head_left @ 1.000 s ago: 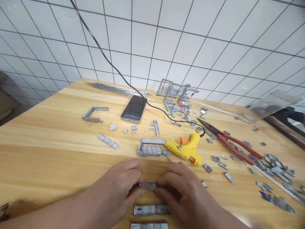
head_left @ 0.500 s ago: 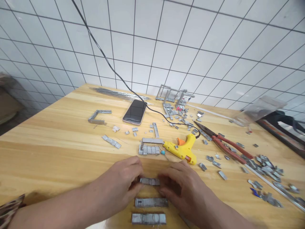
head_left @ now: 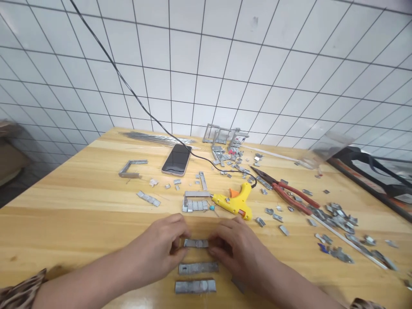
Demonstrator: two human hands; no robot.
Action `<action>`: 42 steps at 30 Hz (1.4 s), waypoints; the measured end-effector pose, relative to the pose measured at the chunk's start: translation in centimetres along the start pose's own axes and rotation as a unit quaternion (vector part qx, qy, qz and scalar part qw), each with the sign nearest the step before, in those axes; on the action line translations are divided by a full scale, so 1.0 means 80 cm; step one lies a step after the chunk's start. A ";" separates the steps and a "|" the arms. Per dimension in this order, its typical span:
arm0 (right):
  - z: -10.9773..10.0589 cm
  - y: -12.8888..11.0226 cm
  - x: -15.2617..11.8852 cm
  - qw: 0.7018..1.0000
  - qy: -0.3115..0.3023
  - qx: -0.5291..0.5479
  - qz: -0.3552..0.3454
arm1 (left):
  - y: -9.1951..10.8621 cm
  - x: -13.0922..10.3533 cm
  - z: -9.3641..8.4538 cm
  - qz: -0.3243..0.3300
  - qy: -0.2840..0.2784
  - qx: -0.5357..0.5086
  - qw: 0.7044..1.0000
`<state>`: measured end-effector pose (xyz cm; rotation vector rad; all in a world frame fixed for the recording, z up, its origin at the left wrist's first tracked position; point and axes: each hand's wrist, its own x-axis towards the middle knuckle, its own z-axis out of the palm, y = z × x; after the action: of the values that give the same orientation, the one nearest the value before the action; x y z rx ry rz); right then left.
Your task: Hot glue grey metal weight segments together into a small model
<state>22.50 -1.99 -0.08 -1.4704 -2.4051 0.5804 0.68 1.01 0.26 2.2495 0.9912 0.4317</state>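
A short grey metal strip (head_left: 196, 243) lies crosswise in front of me, pinched at its two ends. On its left end are the closed fingers of my left hand (head_left: 167, 240). The thumb and fingers of my right hand (head_left: 234, 244) close on the right end. Nearer to me lie two more grey strips, one with a small dark slot (head_left: 198, 268) and a lower one (head_left: 195, 286), roughly parallel to the first. Beyond the hands, a yellow glue gun (head_left: 236, 201) rests on its side, its nozzle by a bracket-shaped metal piece (head_left: 197, 194).
Red-handled pliers (head_left: 296, 199) and scattered metal bits (head_left: 337, 216) lie to the right. A phone (head_left: 177, 160), thin metal rods (head_left: 154, 138) and small metal frames (head_left: 222, 135) stand toward the tiled wall. A black cable (head_left: 135, 94) crosses the view to the glue gun.
The view has tilted up and turned slightly right, so the things on the table sit further left. Both hands stay at the ends of the short strip.
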 end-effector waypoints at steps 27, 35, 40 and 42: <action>0.001 -0.008 0.008 0.999 0.021 0.045 0.005 | 0.009 -0.008 0.001 -0.018 0.006 0.014 1.000; 0.001 -0.012 0.008 0.998 0.025 0.053 0.007 | 0.005 -0.006 0.004 0.000 0.012 0.041 0.999; -0.027 -0.002 0.004 0.998 0.034 0.049 0.018 | -0.003 -0.005 0.005 0.028 0.009 0.066 0.997; -0.049 0.012 -0.002 0.998 0.040 0.039 0.037 | -0.006 -0.004 0.005 0.036 0.008 0.070 0.997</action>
<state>24.94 -0.95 2.99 -1.5245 -2.2494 0.6122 0.38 0.84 -0.37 2.4157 0.9773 0.4229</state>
